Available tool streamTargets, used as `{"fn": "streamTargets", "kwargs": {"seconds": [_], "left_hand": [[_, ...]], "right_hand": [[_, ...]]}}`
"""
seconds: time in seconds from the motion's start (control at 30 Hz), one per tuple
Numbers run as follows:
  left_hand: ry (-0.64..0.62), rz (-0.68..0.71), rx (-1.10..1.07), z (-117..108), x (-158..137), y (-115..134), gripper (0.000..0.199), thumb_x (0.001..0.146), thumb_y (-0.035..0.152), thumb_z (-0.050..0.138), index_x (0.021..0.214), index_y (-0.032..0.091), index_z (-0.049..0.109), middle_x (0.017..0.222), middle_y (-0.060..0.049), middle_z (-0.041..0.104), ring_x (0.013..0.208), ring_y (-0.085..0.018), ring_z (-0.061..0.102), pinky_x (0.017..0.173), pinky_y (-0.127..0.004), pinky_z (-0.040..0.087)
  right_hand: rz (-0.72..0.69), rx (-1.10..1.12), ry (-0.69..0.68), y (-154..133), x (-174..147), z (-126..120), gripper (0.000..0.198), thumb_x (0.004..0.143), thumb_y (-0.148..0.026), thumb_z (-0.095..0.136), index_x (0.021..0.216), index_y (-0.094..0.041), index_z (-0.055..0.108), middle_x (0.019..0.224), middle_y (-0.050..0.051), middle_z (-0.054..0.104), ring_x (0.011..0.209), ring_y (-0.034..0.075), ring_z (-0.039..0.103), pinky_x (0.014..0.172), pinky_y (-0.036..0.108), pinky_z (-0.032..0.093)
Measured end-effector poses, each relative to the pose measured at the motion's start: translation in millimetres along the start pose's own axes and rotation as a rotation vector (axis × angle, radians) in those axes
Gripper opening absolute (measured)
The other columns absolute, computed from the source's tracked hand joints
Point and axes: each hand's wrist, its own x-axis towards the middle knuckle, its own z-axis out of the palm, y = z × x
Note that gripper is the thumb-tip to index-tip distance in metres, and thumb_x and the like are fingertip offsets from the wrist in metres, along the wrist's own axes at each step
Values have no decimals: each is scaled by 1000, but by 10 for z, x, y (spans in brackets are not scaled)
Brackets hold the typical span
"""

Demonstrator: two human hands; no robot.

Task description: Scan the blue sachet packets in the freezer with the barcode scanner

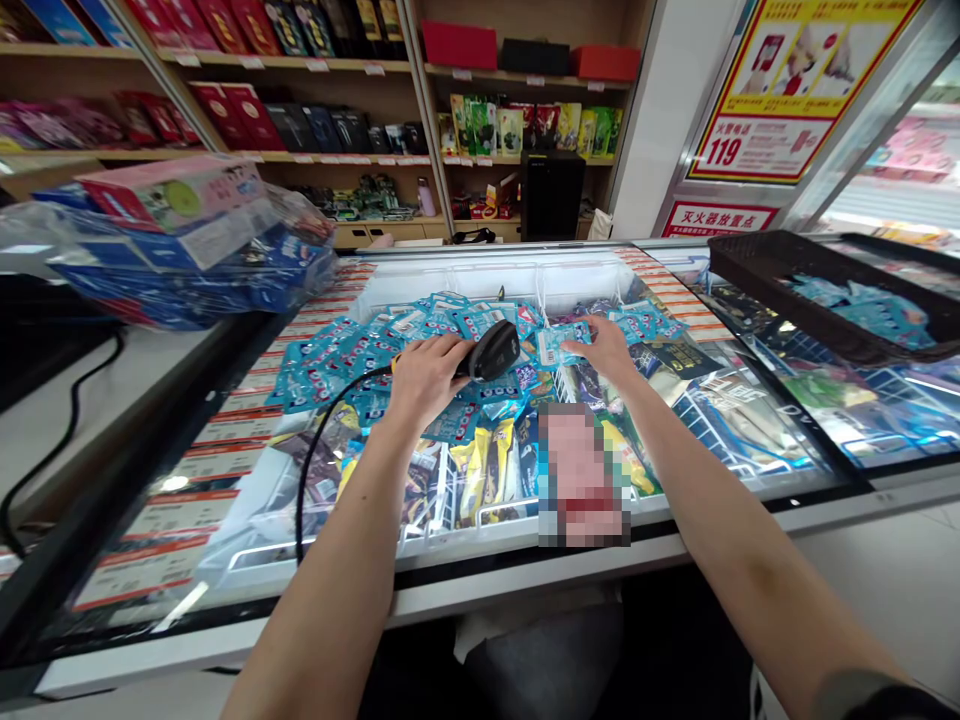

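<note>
My left hand (429, 378) is wrapped round a black handheld barcode scanner (491, 352), whose head points right. A black cord (319, 435) runs from it down past my left forearm. Between the thumb and fingers of my right hand (606, 350) is a small blue packet (559, 345) with a white barcode patch facing up. The scanner's head is close to this packet, with a small gap between. Many similar blue packets (322, 365) lie heaped on the freezer's glass top around and beyond my left hand. A few more blue packets (651, 322) lie to the right of my right hand.
Under the glass of the chest freezer (480, 585) are wrapped ice creams (487, 465) in wire baskets. Plastic-wrapped boxes (202, 240) stand at the left. A dark brown basket (825, 300) with blue packets rests at the right. Stocked shelves (315, 155) stand behind. A pixelated patch hides the front middle.
</note>
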Motion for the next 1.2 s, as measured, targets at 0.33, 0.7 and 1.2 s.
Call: {"fn": "streamTargets", "kwargs": {"seconds": [0.33,0.7,1.2], "left_hand": [[8,21,-21,5,-6,21,44,79,26,63,122,23,53,117,-9,63,108,-28,57,83,-38,41],[-7,39,-55,15,-1,17,44,79,28,63,121,24,54,116,-8,63,107,-27,59,84,-37,43],[-31,60,-49,52,86,54,41,81,32,61,122,25,54,104,-7,66,100,-26,61,76,-33,44]], "right_hand": [[6,168,64,-46,-61,-53,42,67,-50,71,94,-18,63,94,7,65,84,22,56,77,37,45],[-16,162,103,-44,-68,-68,36,79,-46,59,103,-20,64,99,7,67,81,21,56,77,36,44],[-31,151,96,-20,-43,-44,35,81,-40,54,108,-20,64,78,2,58,72,18,51,65,31,43]]}}
